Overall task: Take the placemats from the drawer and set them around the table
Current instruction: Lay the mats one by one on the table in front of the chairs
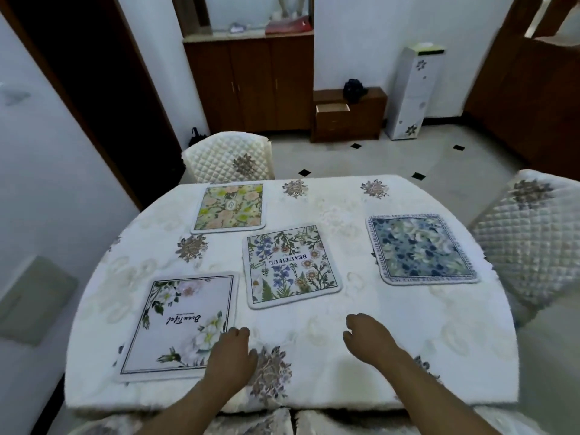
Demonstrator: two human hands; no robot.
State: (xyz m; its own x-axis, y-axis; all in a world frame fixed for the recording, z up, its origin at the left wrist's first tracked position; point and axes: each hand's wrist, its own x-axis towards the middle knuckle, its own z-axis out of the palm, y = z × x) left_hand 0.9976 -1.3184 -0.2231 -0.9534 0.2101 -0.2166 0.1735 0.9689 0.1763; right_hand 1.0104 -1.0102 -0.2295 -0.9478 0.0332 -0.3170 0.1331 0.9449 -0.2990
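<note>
Standing open, the drawer (332, 107) looks empty; both loosely curled hands hold nothing.

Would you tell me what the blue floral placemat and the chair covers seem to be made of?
The blue floral placemat looks like soft, matte printed fabric, perhaps short pile: fuzzy pale edge, rounded corners. The chair covers look like quilted, padded cloth with a slight sheen: diamond stitching puffs up. The exact fibre cannot be told.
</note>
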